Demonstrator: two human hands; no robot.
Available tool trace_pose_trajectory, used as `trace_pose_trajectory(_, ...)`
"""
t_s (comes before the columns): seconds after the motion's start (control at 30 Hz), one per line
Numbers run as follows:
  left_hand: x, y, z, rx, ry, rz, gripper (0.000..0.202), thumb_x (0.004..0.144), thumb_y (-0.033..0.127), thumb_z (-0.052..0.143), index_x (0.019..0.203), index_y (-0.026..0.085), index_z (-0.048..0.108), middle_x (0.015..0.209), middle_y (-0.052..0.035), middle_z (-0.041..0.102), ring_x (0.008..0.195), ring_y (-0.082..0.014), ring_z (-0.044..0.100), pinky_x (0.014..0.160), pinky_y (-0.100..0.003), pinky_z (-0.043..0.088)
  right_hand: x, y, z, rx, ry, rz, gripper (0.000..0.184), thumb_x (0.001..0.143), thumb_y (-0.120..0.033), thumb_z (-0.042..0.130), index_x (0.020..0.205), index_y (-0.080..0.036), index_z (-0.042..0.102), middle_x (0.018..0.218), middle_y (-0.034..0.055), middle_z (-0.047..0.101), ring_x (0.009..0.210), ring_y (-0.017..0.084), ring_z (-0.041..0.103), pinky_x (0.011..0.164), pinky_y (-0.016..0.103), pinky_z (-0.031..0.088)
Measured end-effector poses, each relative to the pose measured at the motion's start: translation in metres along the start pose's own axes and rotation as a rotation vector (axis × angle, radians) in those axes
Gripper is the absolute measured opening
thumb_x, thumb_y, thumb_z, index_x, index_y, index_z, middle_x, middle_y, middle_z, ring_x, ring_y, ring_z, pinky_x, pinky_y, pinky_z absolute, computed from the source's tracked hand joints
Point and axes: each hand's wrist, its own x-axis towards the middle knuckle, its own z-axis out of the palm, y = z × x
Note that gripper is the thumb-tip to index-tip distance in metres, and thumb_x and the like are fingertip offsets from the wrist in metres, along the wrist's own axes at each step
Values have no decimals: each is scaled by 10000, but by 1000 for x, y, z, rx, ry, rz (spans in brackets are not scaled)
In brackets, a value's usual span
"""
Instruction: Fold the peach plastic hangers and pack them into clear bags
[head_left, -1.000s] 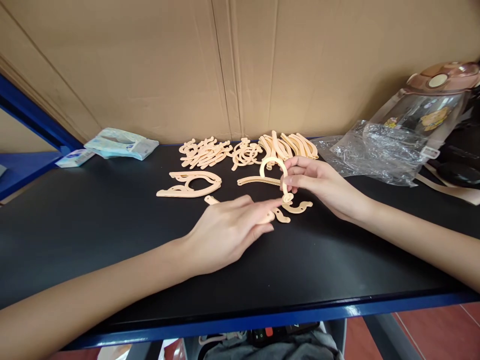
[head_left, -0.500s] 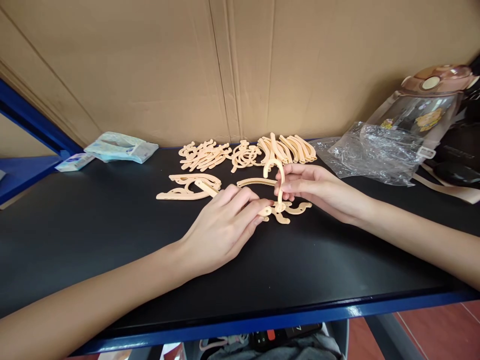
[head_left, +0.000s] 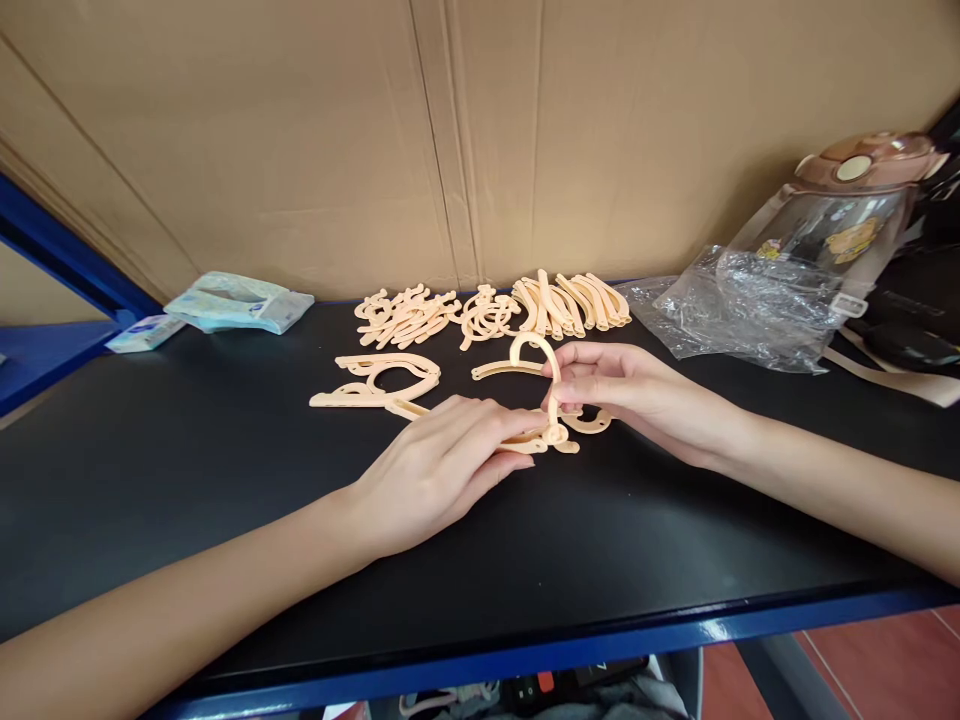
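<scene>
My left hand (head_left: 442,465) is closed on a cream plastic hanger arm (head_left: 525,443), whose far end sticks out past the knuckles. Between thumb and fingers, my right hand (head_left: 622,390) pinches a cream hanger hook (head_left: 554,385), held upright with its curve at the top. The hook's round lower end meets the tip of the hanger arm; whether they are joined I cannot tell. Just behind lies a loose curved arm (head_left: 499,369), and a notched piece (head_left: 592,424) lies under my right hand. To the left rests a folded hanger (head_left: 375,380) with its hook.
Along the cardboard wall (head_left: 300,130) lie piles of small pieces (head_left: 405,315), hooks (head_left: 487,315) and long arms (head_left: 574,303). Tissue packs (head_left: 236,302) lie at the left. Clear plastic wrap (head_left: 757,310) and a water bottle (head_left: 847,220) stand at the right. A blue edge (head_left: 465,662) bounds the black shelf.
The hook's curve has tilted to the left and sits a little lower. My left hand has lowered and flattened slightly, bringing the hanger arm closer against the hook's base.
</scene>
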Motion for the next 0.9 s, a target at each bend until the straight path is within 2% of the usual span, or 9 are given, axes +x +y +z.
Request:
trace_pose_trajectory(0.2, -1, -2, 2, -58, 47, 34, 250, 903, 136, 612, 1138, 151, 529, 910, -35, 698, 784, -131, 672, 704, -230, 542, 0, 3, 2, -8, 19, 2, 106, 804, -223, 694, 856, -192, 608, 777, -35, 663, 765, 97, 574, 737, 250, 401)
trace_pose_trajectory(0.33, 0, -1, 0, -43, 74, 112, 252, 886, 94, 627, 1116, 122, 528, 961, -51, 729, 837, -122, 689, 761, -212, 547, -1, 5, 4, -15, 28, -18, 102, 812, -221, 691, 858, -190, 605, 773, -33, 672, 752, 96, 587, 727, 248, 407)
trace_pose_trajectory(0.53, 0, -1, 0, -27, 88, 129, 274, 875, 75, 636, 1126, 114, 536, 970, -64, 745, 833, -122, 707, 771, -208, 560, -2, 6, 3, -2, 49, -37, 94, 807, -202, 694, 844, -186, 609, 759, -41, 660, 722, 81, 573, 695, 239, 399)
trace_pose_trajectory(0.77, -4, -4, 0, -106, 87, 172, 337, 859, 26, 628, 1164, 130, 530, 997, -80, 738, 918, -148, 699, 833, -267, 568, -3, 6, 7, 18, 51, -12, 104, 787, -205, 708, 835, -180, 619, 742, -40, 644, 706, 78, 557, 690, 244, 391)
trace_pose_trajectory(0.9, -6, -5, -1, -88, 85, 174, 270, 877, 23, 581, 1115, 148, 552, 1013, -93, 731, 941, -159, 696, 825, -276, 571, -4, 5, 10, 27, 78, -21, 135, 757, -225, 728, 833, -177, 627, 737, -40, 630, 685, 79, 545, 671, 246, 390)
